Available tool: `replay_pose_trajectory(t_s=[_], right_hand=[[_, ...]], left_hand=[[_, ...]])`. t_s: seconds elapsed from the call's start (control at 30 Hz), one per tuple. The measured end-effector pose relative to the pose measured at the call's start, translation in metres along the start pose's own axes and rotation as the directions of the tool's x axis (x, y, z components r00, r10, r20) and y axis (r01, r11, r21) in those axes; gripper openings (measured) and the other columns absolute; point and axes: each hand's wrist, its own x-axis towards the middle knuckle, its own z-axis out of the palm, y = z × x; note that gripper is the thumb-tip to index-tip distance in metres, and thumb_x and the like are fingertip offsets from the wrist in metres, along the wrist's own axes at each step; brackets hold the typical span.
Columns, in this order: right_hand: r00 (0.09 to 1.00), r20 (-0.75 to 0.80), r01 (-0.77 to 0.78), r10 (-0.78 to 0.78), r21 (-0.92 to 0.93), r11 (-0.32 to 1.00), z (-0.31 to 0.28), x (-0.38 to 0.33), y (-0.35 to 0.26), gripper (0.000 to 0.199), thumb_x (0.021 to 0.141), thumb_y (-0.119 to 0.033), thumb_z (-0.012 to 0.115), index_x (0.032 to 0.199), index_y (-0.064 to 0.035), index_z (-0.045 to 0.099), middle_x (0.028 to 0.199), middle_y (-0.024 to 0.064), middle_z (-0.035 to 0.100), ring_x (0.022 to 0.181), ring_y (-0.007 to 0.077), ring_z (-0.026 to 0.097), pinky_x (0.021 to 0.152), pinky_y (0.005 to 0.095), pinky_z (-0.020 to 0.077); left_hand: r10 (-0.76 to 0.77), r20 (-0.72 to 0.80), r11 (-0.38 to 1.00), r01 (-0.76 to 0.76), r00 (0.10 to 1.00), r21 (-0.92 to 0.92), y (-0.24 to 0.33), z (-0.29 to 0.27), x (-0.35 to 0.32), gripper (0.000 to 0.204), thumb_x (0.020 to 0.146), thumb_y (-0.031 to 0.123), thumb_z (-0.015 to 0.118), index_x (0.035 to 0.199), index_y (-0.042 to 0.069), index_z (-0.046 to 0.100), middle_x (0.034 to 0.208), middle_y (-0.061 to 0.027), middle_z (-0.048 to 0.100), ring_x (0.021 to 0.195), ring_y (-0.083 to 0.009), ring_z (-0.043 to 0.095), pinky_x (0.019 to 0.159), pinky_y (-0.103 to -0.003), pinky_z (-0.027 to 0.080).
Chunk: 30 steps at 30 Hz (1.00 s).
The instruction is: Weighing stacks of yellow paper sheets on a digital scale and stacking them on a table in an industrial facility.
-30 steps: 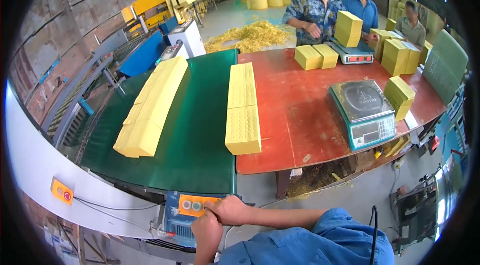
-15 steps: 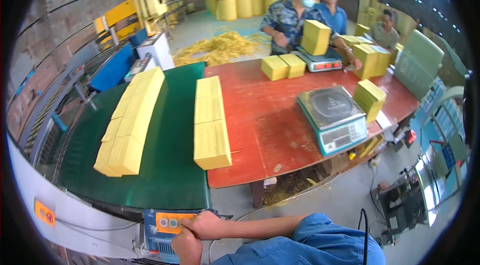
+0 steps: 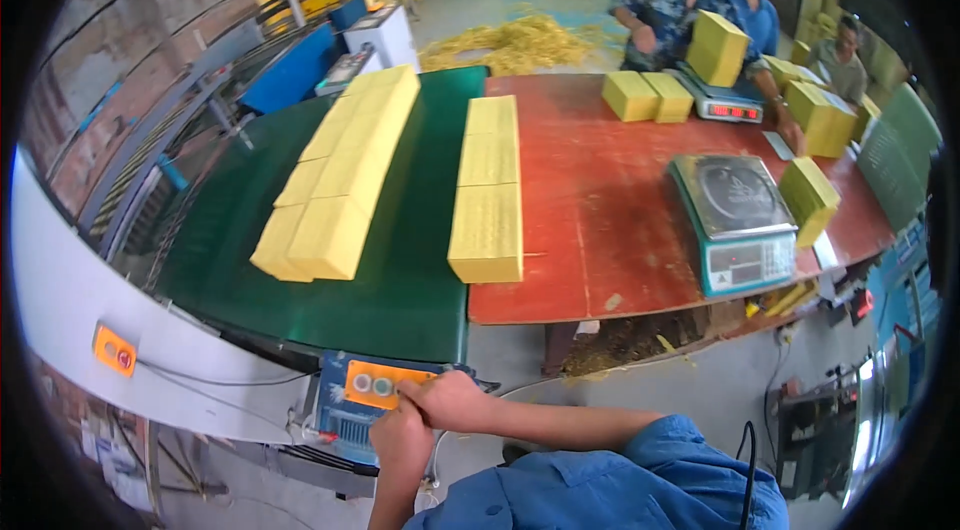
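My right hand (image 3: 452,400) rests on the orange button panel (image 3: 375,384) of a blue control box (image 3: 345,415) below the conveyor's near end, fingers curled, fingertips beside two round buttons. My left hand (image 3: 400,438) sits just under it, touching it, against the box's front. Neither hand visibly holds anything. On the green conveyor belt (image 3: 415,295) lie two long rows of yellow blocks, a wider left row (image 3: 335,180) and a single-file right row (image 3: 488,185).
A red table (image 3: 600,230) adjoins the belt, carrying a digital scale (image 3: 735,220) and loose yellow blocks (image 3: 808,198). Three people work at its far end around a second scale (image 3: 720,102). An orange switch (image 3: 115,352) sits on the white conveyor frame at left.
My hands stay at the control box; the right hand has settled further onto the orange panel. The view has swung and tilted. The block rows show no clear shift on the belt.
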Motion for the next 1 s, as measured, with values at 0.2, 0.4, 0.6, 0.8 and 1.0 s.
replay_pose_trajectory(t_s=[0.2,0.4,0.6,0.8,1.0], right_hand=[[1.0,-0.022,0.019,-0.019,-0.005,1.0,-0.004,0.004,-0.007,0.024,0.082,-0.018,0.063,0.102,-0.0052,0.056,0.061,0.0112,0.062,0.054,0.03,0.065,0.047,0.0414,0.0488],[0.999,0.0,0.033,-0.033,0.04,0.999,-0.003,0.01,0.009,0.023,0.085,-0.022,0.062,0.101,-0.0066,0.056,0.063,0.0116,0.064,0.056,0.0307,0.066,0.047,0.0426,0.0496],[0.968,0.248,0.058,-0.044,-0.049,0.997,-0.006,0.01,0.014,0.018,0.076,-0.02,0.062,0.076,-0.0063,0.072,0.072,0.017,0.07,0.064,0.0335,0.07,0.053,0.0486,0.0533],[0.977,0.124,0.172,-0.176,0.041,0.984,-0.042,0.01,-0.002,0.012,0.075,-0.022,0.066,0.074,-0.01,0.069,0.075,0.0127,0.07,0.069,0.033,0.069,0.056,0.0453,0.0521],[0.966,0.142,0.208,-0.215,0.063,0.976,-0.031,0.015,-0.003,0.014,0.074,-0.022,0.066,0.073,-0.0092,0.069,0.07,0.0134,0.068,0.065,0.031,0.069,0.054,0.0434,0.0517]], left_hand=[[-0.064,0.039,0.998,0.063,0.997,0.026,0.001,-0.007,-0.008,0.034,0.079,0.011,0.064,0.106,-0.01,0.062,0.061,-0.0145,0.064,0.054,-0.0326,0.065,0.051,-0.044,0.051],[-0.101,0.087,0.993,0.094,0.991,0.074,0.004,-0.002,0.003,0.038,0.081,0.015,0.064,0.11,-0.01,0.062,0.061,-0.0144,0.064,0.053,-0.0325,0.065,0.051,-0.044,0.052],[-0.197,0.105,0.979,0.201,0.975,-0.028,0.018,-0.014,0.004,0.019,0.084,0.021,0.062,0.098,0.007,0.064,0.074,-0.021,0.067,0.067,-0.0413,0.067,0.058,-0.052,0.051],[-0.239,0.202,0.968,0.217,0.95,0.126,0.022,-0.035,0.002,0.026,0.087,0.026,0.058,0.09,0.001,0.064,0.079,-0.0258,0.068,0.071,-0.0439,0.066,0.06,-0.054,0.051],[-0.26,0.114,0.961,0.245,0.959,0.128,0.017,-0.03,-0.007,0.026,0.087,0.024,0.056,0.086,-0.001,0.063,0.073,-0.0259,0.065,0.068,-0.0459,0.064,0.06,-0.055,0.051]])
